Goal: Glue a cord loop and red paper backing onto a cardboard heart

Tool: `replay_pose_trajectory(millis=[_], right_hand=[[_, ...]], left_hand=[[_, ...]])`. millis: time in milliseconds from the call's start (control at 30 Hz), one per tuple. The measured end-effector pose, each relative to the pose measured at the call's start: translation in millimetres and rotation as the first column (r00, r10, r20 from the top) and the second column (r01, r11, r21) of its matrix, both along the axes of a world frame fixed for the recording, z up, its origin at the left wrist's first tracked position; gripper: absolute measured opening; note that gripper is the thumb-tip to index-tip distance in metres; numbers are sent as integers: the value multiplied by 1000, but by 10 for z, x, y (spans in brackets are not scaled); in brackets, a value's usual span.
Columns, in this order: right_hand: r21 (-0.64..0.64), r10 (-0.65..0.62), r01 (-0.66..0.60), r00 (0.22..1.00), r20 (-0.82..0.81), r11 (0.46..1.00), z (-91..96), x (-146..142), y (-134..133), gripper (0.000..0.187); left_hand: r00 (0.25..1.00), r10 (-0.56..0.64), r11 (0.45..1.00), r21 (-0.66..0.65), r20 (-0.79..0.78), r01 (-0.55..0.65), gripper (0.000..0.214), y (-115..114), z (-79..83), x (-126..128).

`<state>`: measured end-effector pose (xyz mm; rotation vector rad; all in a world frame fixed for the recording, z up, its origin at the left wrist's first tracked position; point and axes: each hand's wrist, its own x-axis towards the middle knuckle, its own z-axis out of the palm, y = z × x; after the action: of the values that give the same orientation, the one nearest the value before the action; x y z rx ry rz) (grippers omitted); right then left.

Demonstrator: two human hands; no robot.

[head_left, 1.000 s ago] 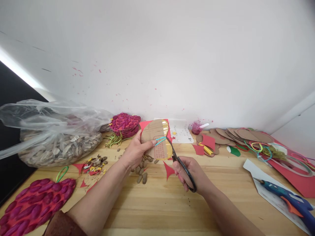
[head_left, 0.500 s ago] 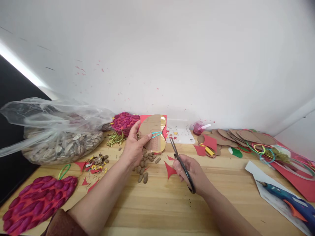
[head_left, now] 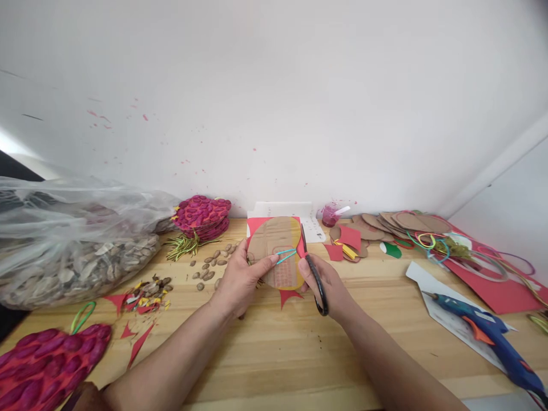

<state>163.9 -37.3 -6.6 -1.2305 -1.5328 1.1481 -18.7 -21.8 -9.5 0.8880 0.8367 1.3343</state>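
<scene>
My left hand grips a rounded cardboard cutout by its left side, thumb on top. Red paper shows behind the cardboard, and a blue cord loop lies across its face beside a strip of clear tape. My right hand holds black-handled scissors, whose blades point up along the cutout's right edge, by the red paper there. A red paper scrap lies just under the cutout. Brown shells are scattered to the left of my left hand.
A clear plastic bag of shells stands at left, near magenta shell-covered pieces. A purple paint cup and cardboard cutouts sit along the wall. A blue glue gun lies at right on white card.
My right hand has brought the scissors up against the cutout's right edge; they were apart before. The cutout has come lower and nearer. The camera view has shifted to the right.
</scene>
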Motion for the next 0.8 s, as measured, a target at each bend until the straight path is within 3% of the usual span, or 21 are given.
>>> replay_pose_trajectory(millis=[333, 667, 800], right_hand=[[-65, 53, -59, 994, -90, 996, -91, 29, 6, 44], [42, -53, 45, 975, 216, 998, 11, 74, 38, 44], [23, -36, 31, 975, 220, 999, -10, 106, 48, 50]], left_hand=[[1000, -11, 1000, -23, -24, 10, 64, -47, 22, 36], [994, 73, 996, 63, -79, -68, 60, -7, 41, -26], [988, 97, 991, 107, -122, -84, 59, 1, 54, -48]])
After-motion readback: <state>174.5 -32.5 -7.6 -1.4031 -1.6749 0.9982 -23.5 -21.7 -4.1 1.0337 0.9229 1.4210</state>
